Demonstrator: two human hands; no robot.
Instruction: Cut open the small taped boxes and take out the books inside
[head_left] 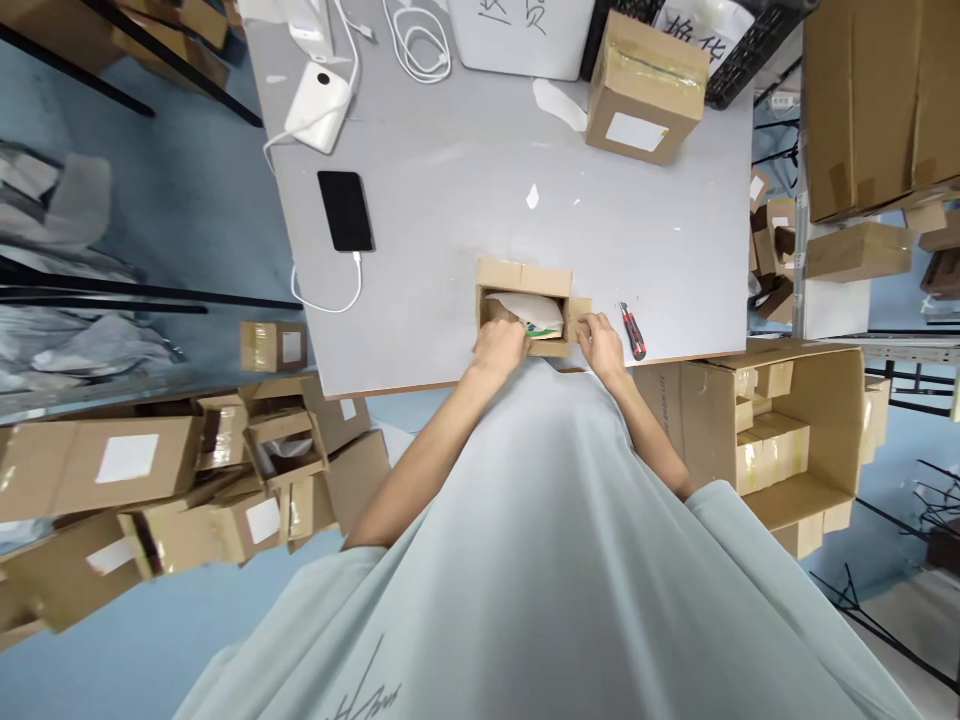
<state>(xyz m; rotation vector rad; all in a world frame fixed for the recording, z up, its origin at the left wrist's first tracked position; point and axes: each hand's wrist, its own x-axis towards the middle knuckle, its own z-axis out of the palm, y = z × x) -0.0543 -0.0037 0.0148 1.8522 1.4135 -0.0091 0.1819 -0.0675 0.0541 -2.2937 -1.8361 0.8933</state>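
Note:
A small cardboard box (pixel 523 274) sits at the front edge of the grey table, its flaps folded outward. Inside it lies a pale packet (pixel 529 312) with some green printing along its near side. My left hand (pixel 501 345) is curled over the box's near left corner, fingertips at the opening beside the packet; what they grip is hidden. With bent fingers, my right hand (pixel 602 347) holds the flap at the box's right end. A red and black utility knife (pixel 633 332) rests on the table just right of that hand.
On the table (pixel 450 210) are a phone (pixel 345 211) with a cable, a white power bank (pixel 318 107), a taped carton (pixel 643 90) and a black crate (pixel 761 50). Cartons (pixel 150 470) are piled at floor left; a large open carton (pixel 799 500) stands right.

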